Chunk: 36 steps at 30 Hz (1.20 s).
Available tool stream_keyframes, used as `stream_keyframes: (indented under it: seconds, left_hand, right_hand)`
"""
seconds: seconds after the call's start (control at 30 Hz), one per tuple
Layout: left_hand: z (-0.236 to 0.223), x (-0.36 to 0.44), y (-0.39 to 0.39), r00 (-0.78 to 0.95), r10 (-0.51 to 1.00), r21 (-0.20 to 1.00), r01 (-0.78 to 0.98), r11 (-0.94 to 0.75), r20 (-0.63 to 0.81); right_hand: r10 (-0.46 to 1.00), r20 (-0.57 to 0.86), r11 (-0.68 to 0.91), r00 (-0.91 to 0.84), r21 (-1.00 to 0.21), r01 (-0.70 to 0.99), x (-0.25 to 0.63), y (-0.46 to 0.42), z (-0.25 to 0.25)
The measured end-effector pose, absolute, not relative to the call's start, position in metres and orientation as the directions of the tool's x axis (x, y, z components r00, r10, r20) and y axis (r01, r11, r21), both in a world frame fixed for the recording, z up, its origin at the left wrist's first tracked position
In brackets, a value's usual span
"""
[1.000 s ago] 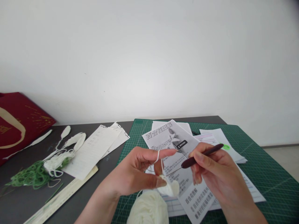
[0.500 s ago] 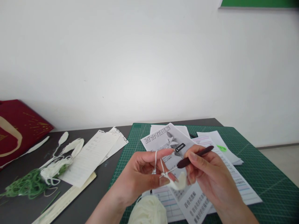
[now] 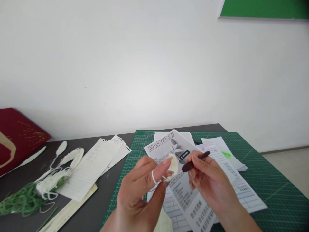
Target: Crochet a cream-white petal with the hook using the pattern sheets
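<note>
A small cream-white crocheted piece (image 3: pixel 173 165) is pinched between the thumb and fingers of my left hand (image 3: pixel 141 188), with a strand of white yarn looped round one finger. My right hand (image 3: pixel 212 180) grips the dark, thick handle of a crochet hook (image 3: pixel 188 166). The hook's thin metal end cannot be made out here; the handle points at the crocheted piece. Below my left hand, partly covered by it, lies a ball of cream yarn (image 3: pixel 164 222).
Printed sheets (image 3: pixel 185 190) and lined paper lie on a green cutting mat (image 3: pixel 260 164). A bright green clip (image 3: pixel 226 154) rests on papers at right. To the left are notepaper (image 3: pixel 89 167), green yarn (image 3: pixel 24 199), white crocheted pieces (image 3: pixel 70 156) and a red bag (image 3: pixel 21 135).
My left hand has turned, and the crocheted piece has swung upward in front of the printed sheet. The hook has drawn slightly left; its metal end no longer shows. The view has shifted a little.
</note>
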<state>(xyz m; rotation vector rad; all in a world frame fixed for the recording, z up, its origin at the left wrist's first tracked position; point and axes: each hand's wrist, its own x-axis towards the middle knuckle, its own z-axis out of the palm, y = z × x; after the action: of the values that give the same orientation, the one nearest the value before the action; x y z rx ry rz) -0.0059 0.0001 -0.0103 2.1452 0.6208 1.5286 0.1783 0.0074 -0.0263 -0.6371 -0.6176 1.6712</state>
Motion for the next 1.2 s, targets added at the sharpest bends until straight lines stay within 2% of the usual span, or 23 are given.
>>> stream_keyframes:
  seconds: [0.2,0.5,0.8,1.03,1.2]
  left_hand:
    - [-0.01,-0.006,0.001,0.263,0.545,0.539,0.102,-0.836,0.796]
    - [-0.009,-0.004,0.001,0.216,0.5,0.487,0.115,-0.866,0.839]
    - [-0.021,-0.003,-0.002,0.098,0.457,0.412,0.299,-0.861,0.884]
    - [-0.024,-0.001,-0.004,0.047,0.405,0.348,0.428,-0.834,0.913]
    - [-0.022,0.004,-0.013,0.055,0.37,0.281,0.553,-0.785,0.927]
  right_hand:
    - [0.969,-0.136,-0.246,-0.208,-0.655,-0.714,0.177,0.009,-0.029]
    - [0.965,-0.157,-0.262,-0.211,-0.641,-0.721,0.176,0.011,-0.028]
    - [0.976,-0.141,-0.215,-0.163,-0.68,-0.701,0.176,0.005,-0.028]
    - [0.998,-0.046,-0.062,-0.041,-0.745,-0.665,0.176,-0.003,-0.023]
    - [1.0,-0.023,-0.022,-0.007,-0.757,-0.653,0.175,-0.005,-0.021]
